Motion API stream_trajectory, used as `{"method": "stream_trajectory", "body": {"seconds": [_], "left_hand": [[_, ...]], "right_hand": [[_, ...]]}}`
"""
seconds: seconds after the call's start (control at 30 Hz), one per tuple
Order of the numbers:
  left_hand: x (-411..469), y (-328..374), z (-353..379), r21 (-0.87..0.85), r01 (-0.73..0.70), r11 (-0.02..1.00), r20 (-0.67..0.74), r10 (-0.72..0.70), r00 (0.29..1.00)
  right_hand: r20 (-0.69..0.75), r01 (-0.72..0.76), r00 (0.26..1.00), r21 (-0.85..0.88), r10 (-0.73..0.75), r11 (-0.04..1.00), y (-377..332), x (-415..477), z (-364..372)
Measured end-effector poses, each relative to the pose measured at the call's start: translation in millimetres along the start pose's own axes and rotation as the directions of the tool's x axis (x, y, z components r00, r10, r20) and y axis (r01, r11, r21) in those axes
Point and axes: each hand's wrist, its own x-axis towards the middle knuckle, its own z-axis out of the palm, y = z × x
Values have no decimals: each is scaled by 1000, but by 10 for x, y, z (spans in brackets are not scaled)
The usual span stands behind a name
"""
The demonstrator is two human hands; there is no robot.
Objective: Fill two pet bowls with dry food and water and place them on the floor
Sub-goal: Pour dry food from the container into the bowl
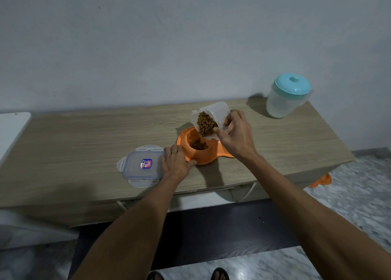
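We see the orange pet bowl point(182, 141) standing on the wooden table point(84, 142), right of its middle and near the front edge. In its round well lies a small heap of brown dry food point(198, 145), covering the bottom but well short of the rim. Directly above the bowl's far side a clear plastic container point(220, 110) is tipped steeply, mouth down toward the well. A mass of kibble point(206, 123) has slid to the lower edge of its opening. Our right hand point(234, 136) grips this container from the side, thumb on the near wall and fingers wrapped behind it.

Our left hand point(175, 163) lies flat on the table with fingers straight, its thumb touching the bowl's near left rim. Its fingers overlap the right edge of the container's lid point(139, 165). That lid lies flat just left of the bowl, clear, with four clip flaps and a small label.

Well apart, at the table's far right corner, stands a translucent jug point(279, 106) with a teal lid on; we cannot tell what it holds. A second orange bowl point(321, 181) peeks out on the floor point(359, 195) beyond the table's right end, its contents hidden.
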Motion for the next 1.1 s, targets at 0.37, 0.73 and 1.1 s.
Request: {"method": "stream_trajectory", "body": {"seconds": [0.37,0.73,1.1], "left_hand": [[-7,13,-19,-3,7,1000,4,-7,1000],[6,11,-14,-4,11,1000,3,-11,1000],[-8,3,-6,12,-1,1000,-7,1,1000]], "right_hand": [[-23,45,999,-4,-45,999,21,-10,7],[-9,85,996,-26,-85,996,0,-16,0],[-51,-139,988,107,145,984,40,3,-28]]}}
